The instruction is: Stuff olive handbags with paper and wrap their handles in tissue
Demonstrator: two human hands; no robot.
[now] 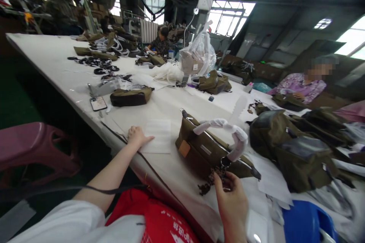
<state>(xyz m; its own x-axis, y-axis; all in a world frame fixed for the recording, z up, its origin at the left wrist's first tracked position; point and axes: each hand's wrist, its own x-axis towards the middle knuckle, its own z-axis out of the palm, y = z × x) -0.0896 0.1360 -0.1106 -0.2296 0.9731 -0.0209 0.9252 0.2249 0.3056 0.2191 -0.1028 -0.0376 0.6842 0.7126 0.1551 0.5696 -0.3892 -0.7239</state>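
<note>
An olive-green handbag stands upright on the table, its handle wrapped in white paper. A tan tag and a small metal plate show on its near side. At the handle's ring hangs a dark patterned ribbon; my right hand has its thumb and fingers closed on it. My left hand rests near the table edge, thumb stretched out and the other fingers partly curled, with nothing seen in it. The thumb reaches the left edge of a thin white sheet.
Several olive bags are heaped at the right. A blue stool is below them. A small bag and a phone lie ahead on the left. Across the table sits a person. A reddish stool stands at far left.
</note>
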